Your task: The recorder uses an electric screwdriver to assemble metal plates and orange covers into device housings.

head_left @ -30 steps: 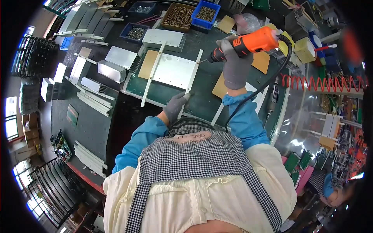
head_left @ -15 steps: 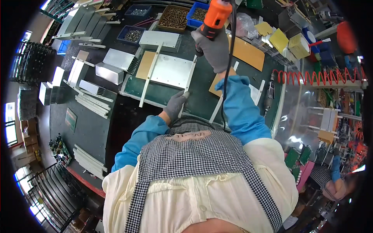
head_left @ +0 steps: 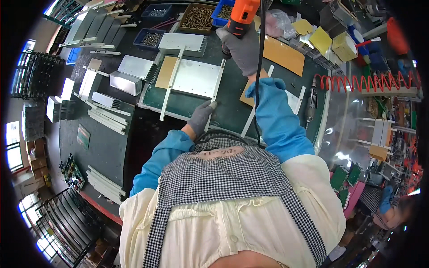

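Note:
My right hand (head_left: pixel 245 52), in a grey glove, is closed round the handle of an orange and black electric screwdriver (head_left: pixel 243 17). Its nose is over the far end of a white strip (head_left: pixel 217 82) with holes. That strip lies along the right edge of a silver metal plate (head_left: pixel 194 78). My left hand (head_left: pixel 201 115), gloved too, has its fingers closed on the strip's near end. A second white strip (head_left: pixel 171 87) crosses the plate's left side, beside a tan board (head_left: pixel 165 73). A black cord (head_left: pixel 258 85) hangs from the screwdriver past my right forearm.
Bins of screws (head_left: pixel 196 20) stand at the far edge of the green bench (head_left: pixel 228 114). On the right lie an orange-tan board (head_left: pixel 283 56), another tool (head_left: pixel 311 105) and a coiled red hose (head_left: pixel 357 85). Finned metal blocks (head_left: pixel 134 68) sit left. Another person (head_left: pixel 386 210) is at far right.
My right hand and the screwdriver have shifted slightly up and to the left. My left hand keeps its grip on the strip's near end.

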Demonstrator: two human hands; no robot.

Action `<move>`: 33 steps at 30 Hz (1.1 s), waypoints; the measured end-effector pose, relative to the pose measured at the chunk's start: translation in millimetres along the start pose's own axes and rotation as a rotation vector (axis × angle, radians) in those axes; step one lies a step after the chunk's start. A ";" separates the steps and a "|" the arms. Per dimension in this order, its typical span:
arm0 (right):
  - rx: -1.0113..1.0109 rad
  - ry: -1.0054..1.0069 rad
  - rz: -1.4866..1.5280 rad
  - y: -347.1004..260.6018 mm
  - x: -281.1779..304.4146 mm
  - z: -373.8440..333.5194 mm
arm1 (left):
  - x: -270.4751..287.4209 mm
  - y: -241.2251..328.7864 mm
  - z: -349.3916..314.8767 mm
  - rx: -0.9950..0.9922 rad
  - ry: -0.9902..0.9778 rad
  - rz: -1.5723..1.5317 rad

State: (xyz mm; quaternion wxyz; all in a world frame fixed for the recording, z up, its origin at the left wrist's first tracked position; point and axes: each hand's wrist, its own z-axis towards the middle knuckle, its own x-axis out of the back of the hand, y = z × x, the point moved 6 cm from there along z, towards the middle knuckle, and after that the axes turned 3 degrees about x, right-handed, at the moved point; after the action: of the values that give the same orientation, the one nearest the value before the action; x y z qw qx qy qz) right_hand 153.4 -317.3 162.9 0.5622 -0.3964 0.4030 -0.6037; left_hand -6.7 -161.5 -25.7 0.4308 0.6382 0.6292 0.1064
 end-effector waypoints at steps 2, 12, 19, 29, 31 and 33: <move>0.005 0.008 -0.016 -1.1 0.9 -1.0 | -0.5 -0.1 0.0 -0.003 0.012 0.018; 0.010 -0.004 0.049 7.0 -2.2 -0.5 | -4.3 4.7 -3.3 -0.008 -0.014 -0.003; -0.149 -0.051 -0.048 -18.5 -0.3 -0.7 | 18.8 7.0 -19.4 -0.090 0.044 -0.115; -0.055 0.030 0.768 -77.9 -8.6 -46.3 | 20.5 42.0 -53.8 -0.402 0.204 0.060; -0.092 0.040 0.723 -73.1 -10.7 -56.1 | 15.0 44.7 -56.3 -0.390 0.225 0.099; -0.130 0.049 0.684 -66.8 -10.2 -62.0 | 13.1 47.0 -58.1 -0.424 0.214 0.131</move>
State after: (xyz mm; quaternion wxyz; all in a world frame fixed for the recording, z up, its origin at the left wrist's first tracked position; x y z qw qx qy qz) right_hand 72.1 -301.7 202.5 0.6957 -0.2587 0.5636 -0.3626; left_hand -10.2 -118.0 36.4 0.4781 0.5578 0.5923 0.3309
